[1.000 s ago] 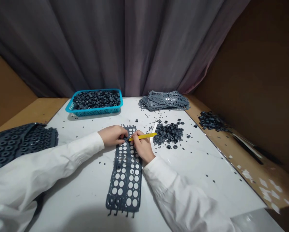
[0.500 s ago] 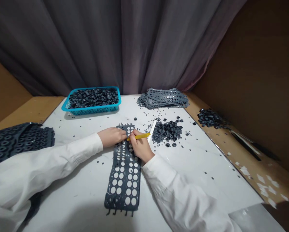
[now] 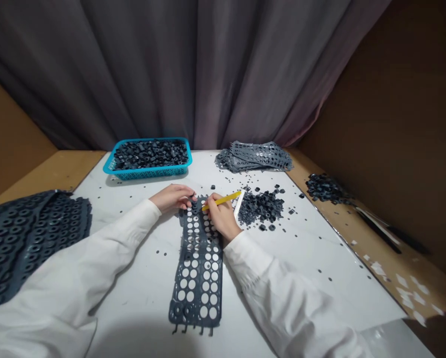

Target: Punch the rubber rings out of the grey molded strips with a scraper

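A long black rubber sheet (image 3: 199, 253) lies lengthwise in front of me, with rows of round holes showing the white table beneath. A few ring-shaped parts are still set in its near left corner. My right hand (image 3: 223, 219) is closed around a slim yellow stick-like tool (image 3: 228, 198), its lower end over the sheet's far part. At the sheet's far left edge, my left hand (image 3: 173, 198) has curled fingers, with thumb and forefinger close together at a small dark bit. What exactly they pinch is too small to tell.
A blue basket (image 3: 151, 172) full of small black parts stands at the back left. Perforated sheets (image 3: 262, 155) are stacked at the back right. A pile of black pieces (image 3: 262, 206) lies beside a white strip (image 3: 239, 205). Ring-studded sheets (image 3: 36, 233) lie left.
My left hand has lifted and drawn back slightly from the sheet, its fingers less bunched. My right hand keeps the yellow tool near the same holes. The whole view has shifted slightly.
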Demonstrator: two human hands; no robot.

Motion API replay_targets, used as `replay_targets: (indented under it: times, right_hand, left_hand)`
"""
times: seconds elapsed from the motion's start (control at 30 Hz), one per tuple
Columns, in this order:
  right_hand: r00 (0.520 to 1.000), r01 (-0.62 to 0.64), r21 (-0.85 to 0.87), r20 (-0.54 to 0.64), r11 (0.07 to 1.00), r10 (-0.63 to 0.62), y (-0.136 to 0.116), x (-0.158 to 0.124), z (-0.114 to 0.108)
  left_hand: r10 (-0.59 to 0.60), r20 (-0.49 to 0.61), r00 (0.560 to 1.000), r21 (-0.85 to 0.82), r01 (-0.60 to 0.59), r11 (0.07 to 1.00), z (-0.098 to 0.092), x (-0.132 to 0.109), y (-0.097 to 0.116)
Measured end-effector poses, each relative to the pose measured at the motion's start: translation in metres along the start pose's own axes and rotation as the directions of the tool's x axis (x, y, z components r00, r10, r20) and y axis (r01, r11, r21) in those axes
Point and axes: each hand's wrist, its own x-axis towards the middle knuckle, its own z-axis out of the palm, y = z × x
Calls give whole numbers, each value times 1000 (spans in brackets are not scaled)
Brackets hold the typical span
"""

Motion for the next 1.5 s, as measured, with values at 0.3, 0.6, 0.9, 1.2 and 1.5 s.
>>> replay_targets:
  times: [0.3,0.6,0.9,1.2,1.5]
  right_hand:
    - [988,63,-126,151,990,-43,4,6,1]
    - [974,117,-218,218,969,-69,0,4,-1]
    - [965,198,-380,238,903,-112,-12,1,0]
    - [984,41,-126,178,991,-18,-3,5,1]
    - [989,-128,123,92,984,117,7,11,0]
  left_hand:
    - [22,42,999,229,-31,973,1,3,-16]
    - [343,193,919,731,-368,575,16,-8,-13]
    - [456,265,850,679,-500,538,9,-1,-17]
    - [74,-207,976,-110,-98,989,-12,6,-6]
    - [-169,-10,986,-309,158,938,-1,5,-11]
